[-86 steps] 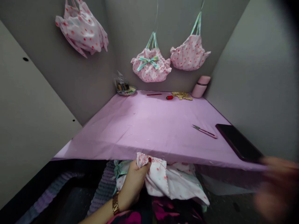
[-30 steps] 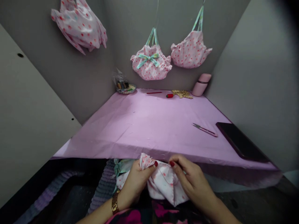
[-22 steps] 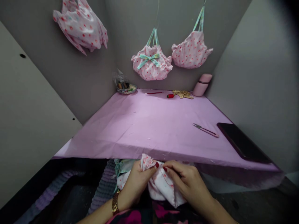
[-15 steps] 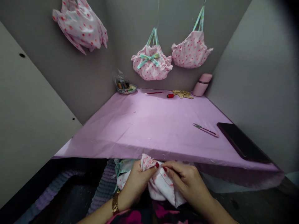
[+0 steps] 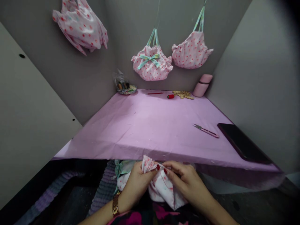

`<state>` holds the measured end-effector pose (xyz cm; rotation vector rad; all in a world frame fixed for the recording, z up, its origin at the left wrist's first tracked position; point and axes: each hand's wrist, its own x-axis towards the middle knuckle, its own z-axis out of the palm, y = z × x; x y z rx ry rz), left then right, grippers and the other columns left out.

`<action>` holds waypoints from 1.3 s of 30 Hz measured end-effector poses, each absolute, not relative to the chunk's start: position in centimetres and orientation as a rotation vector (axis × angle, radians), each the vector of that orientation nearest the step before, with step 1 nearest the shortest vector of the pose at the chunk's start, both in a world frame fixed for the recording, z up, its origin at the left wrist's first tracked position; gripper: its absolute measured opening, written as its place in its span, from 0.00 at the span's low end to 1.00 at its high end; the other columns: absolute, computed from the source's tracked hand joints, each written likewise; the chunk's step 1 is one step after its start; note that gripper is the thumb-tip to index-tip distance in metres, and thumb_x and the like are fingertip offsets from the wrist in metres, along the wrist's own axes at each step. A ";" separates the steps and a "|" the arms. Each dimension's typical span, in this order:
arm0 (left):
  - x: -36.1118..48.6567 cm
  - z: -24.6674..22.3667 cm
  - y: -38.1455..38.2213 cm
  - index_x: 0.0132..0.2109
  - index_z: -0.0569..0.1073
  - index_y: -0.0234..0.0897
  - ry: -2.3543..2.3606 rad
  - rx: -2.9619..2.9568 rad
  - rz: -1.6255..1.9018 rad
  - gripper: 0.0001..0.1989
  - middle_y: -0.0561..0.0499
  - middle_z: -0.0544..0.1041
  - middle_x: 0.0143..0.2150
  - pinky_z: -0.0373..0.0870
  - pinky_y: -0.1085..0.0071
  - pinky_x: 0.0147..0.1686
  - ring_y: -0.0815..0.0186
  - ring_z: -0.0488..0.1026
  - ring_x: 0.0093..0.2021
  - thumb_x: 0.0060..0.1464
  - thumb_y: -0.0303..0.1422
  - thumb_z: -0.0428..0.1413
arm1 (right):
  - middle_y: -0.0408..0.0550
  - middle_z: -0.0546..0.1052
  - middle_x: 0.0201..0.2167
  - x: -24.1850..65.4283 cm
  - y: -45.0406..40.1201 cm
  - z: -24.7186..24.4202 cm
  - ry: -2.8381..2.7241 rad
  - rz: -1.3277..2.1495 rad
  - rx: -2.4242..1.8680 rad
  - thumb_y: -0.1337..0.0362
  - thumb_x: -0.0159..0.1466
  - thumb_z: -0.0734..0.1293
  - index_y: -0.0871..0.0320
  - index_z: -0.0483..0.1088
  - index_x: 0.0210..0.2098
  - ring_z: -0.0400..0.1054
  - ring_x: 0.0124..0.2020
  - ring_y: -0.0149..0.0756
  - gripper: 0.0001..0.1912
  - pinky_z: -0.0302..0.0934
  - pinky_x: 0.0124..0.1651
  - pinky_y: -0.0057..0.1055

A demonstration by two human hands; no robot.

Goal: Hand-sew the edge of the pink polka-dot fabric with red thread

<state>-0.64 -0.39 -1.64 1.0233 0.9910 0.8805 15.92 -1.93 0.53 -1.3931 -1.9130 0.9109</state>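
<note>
A white and pink dotted cloth garment [image 5: 161,189] is bunched in my lap, just below the table's front edge. My left hand [image 5: 139,178] is closed on its gathered edge, thumb pressed on top. Close beside that thumb, my right hand [image 5: 185,178] pinches at the same edge with thumb and forefinger. Whatever lies between those fingertips is too small to make out. A thin dark thread [image 5: 167,182] curves down over the cloth below them. Left of my left wrist, a green ribbon tie [image 5: 119,168] belongs to dotted cloth lying partly behind the hand.
Thread snips [image 5: 206,130] and a dark phone [image 5: 242,143] lie on the pink-covered table [image 5: 150,122]. Along the back are a red thread spool [image 5: 171,96], a red pencil-like stick [image 5: 154,93], small beige pieces [image 5: 184,94], a pink bottle [image 5: 202,85] and hanging dotted garments [image 5: 152,64].
Both hands stay nearly in place at the cloth edge. The cloth's gathered top has dipped slightly, and the curved thread shows more plainly over the cloth.
</note>
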 end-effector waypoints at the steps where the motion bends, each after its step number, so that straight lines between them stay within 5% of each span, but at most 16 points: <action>1: -0.7 -1.7 -0.4 0.28 0.72 0.31 0.989 1.049 0.880 0.04 0.51 0.71 0.25 0.60 0.74 0.29 0.70 0.64 0.27 0.46 0.29 0.55 | 0.44 0.75 0.25 15.9 -1.9 0.6 -1.902 0.935 -1.391 0.66 0.62 0.58 0.59 0.73 0.39 0.68 0.26 0.31 0.13 0.58 0.29 0.25; 22: -0.6 -1.3 -0.1 0.27 0.71 0.30 1.097 1.086 0.846 0.07 0.52 0.68 0.23 0.58 0.74 0.26 0.70 0.61 0.25 0.44 0.32 0.56 | 0.43 0.74 0.22 15.7 -2.1 0.5 -1.871 0.904 -1.444 0.66 0.61 0.58 0.59 0.73 0.32 0.65 0.23 0.31 0.12 0.55 0.26 0.25; 39: -0.6 -1.6 -0.4 0.30 0.72 0.31 0.889 0.859 0.824 0.06 0.52 0.72 0.26 0.60 0.74 0.30 0.70 0.65 0.26 0.45 0.31 0.58 | 0.44 0.73 0.23 16.9 -1.5 -0.3 -1.718 1.195 -1.288 0.63 0.60 0.61 0.61 0.72 0.30 0.64 0.25 0.29 0.10 0.56 0.27 0.24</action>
